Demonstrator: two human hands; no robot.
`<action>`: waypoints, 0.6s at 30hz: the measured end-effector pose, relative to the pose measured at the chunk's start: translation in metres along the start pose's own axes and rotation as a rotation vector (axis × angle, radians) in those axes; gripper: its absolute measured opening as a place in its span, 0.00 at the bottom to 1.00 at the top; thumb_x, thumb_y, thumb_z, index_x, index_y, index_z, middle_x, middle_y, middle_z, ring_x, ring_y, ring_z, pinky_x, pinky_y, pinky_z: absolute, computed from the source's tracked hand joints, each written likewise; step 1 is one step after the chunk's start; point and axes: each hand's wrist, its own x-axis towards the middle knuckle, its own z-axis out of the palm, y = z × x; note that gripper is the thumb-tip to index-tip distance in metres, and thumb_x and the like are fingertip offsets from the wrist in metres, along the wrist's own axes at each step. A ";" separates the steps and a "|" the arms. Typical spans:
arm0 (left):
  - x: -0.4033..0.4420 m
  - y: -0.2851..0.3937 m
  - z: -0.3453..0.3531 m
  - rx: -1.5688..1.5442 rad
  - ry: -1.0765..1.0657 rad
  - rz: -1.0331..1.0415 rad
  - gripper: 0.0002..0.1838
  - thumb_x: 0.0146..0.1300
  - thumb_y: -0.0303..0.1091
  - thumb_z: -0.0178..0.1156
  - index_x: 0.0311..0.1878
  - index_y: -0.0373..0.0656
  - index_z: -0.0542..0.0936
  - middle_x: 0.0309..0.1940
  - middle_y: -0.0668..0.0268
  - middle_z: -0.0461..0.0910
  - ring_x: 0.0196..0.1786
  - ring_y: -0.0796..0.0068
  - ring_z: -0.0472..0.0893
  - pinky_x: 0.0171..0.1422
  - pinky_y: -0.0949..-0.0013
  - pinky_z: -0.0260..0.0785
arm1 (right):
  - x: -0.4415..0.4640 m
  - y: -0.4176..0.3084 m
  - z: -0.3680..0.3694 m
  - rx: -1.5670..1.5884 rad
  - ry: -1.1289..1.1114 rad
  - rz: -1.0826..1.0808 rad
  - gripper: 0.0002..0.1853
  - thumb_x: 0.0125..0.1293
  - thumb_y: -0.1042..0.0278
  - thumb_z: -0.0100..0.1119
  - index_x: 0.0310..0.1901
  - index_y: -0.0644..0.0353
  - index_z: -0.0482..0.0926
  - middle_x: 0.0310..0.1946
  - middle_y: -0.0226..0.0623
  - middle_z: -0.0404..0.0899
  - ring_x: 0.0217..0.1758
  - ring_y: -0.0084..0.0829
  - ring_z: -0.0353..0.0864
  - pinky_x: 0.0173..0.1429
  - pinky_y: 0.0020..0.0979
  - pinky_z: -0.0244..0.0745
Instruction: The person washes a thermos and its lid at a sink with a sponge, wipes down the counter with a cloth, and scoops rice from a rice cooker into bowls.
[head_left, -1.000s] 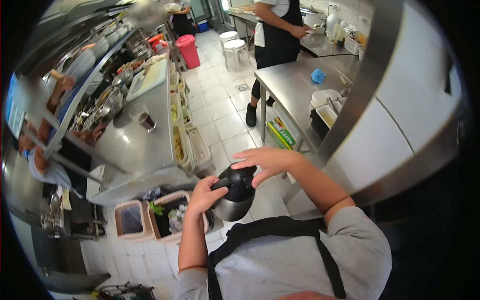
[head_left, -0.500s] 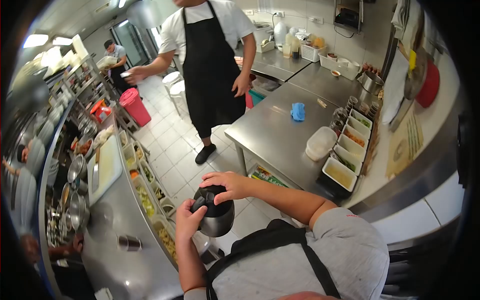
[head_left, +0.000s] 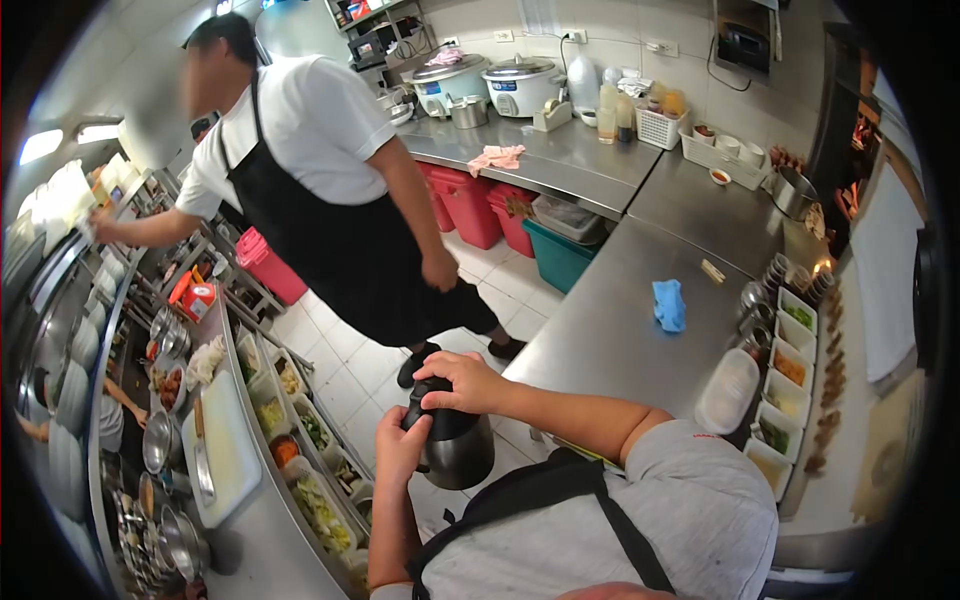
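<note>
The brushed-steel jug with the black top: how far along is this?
Done: the brushed-steel jug is up, off the grey metal counter. In hand: the left hand grips its side handle; the right hand covers its top. Left: probably setting it down. Whether it is open or full, I can't tell.

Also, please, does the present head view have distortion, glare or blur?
Head view: strong wide-lens bending, black corners; the leftmost white ceiling light is blown out; the right-hand grey steel counter shows pale glare; the black-aproned co-worker's head is blurred.
</note>
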 end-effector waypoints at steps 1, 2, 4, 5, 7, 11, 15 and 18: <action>0.015 -0.003 -0.003 -0.012 -0.016 0.022 0.10 0.45 0.32 0.60 0.25 0.35 0.71 0.18 0.68 0.70 0.21 0.81 0.67 0.25 0.75 0.60 | 0.017 0.012 -0.004 0.001 -0.030 -0.077 0.27 0.49 0.40 0.54 0.46 0.50 0.74 0.50 0.42 0.68 0.54 0.38 0.67 0.55 0.39 0.58; 0.030 -0.006 -0.006 -0.027 -0.034 0.043 0.10 0.45 0.31 0.60 0.25 0.36 0.71 0.18 0.70 0.70 0.21 0.83 0.66 0.24 0.77 0.59 | 0.033 0.024 -0.008 -0.002 -0.060 -0.153 0.27 0.49 0.40 0.54 0.47 0.49 0.74 0.50 0.43 0.68 0.55 0.39 0.67 0.55 0.39 0.58; 0.061 0.001 -0.009 -0.025 -0.073 0.063 0.10 0.45 0.31 0.60 0.25 0.36 0.71 0.18 0.71 0.70 0.22 0.84 0.67 0.25 0.77 0.59 | 0.060 0.041 -0.017 0.013 -0.142 -0.210 0.28 0.50 0.41 0.54 0.50 0.48 0.72 0.51 0.44 0.67 0.58 0.41 0.63 0.59 0.39 0.55; 0.075 0.008 -0.012 -0.004 -0.096 0.059 0.10 0.45 0.32 0.61 0.25 0.35 0.71 0.19 0.69 0.71 0.23 0.82 0.68 0.26 0.76 0.61 | 0.073 0.054 -0.018 0.008 -0.156 -0.214 0.27 0.50 0.42 0.55 0.49 0.48 0.73 0.51 0.44 0.67 0.57 0.40 0.65 0.58 0.38 0.57; 0.112 0.002 -0.015 0.050 -0.135 0.059 0.11 0.44 0.32 0.61 0.26 0.35 0.72 0.19 0.67 0.71 0.24 0.80 0.69 0.28 0.74 0.63 | 0.095 0.083 -0.014 0.070 -0.152 -0.163 0.27 0.49 0.43 0.56 0.47 0.50 0.74 0.51 0.43 0.68 0.54 0.39 0.67 0.56 0.36 0.61; 0.195 -0.016 -0.013 0.167 -0.165 0.179 0.13 0.44 0.35 0.62 0.28 0.35 0.73 0.19 0.62 0.72 0.24 0.75 0.71 0.29 0.72 0.64 | 0.136 0.128 -0.001 0.174 0.019 -0.023 0.24 0.47 0.44 0.59 0.41 0.54 0.76 0.45 0.41 0.71 0.50 0.37 0.71 0.53 0.32 0.66; 0.270 -0.016 -0.014 0.217 -0.249 0.198 0.14 0.45 0.38 0.61 0.29 0.35 0.73 0.20 0.61 0.72 0.24 0.72 0.72 0.28 0.70 0.64 | 0.181 0.157 0.001 0.085 0.263 0.054 0.20 0.45 0.48 0.61 0.35 0.55 0.78 0.34 0.35 0.76 0.41 0.36 0.75 0.45 0.31 0.70; 0.324 -0.010 -0.017 0.180 -0.370 0.208 0.15 0.45 0.38 0.61 0.29 0.35 0.73 0.20 0.61 0.72 0.24 0.73 0.73 0.28 0.70 0.64 | 0.211 0.174 -0.006 0.048 0.359 0.116 0.18 0.45 0.53 0.63 0.34 0.55 0.78 0.35 0.37 0.76 0.40 0.36 0.75 0.45 0.32 0.70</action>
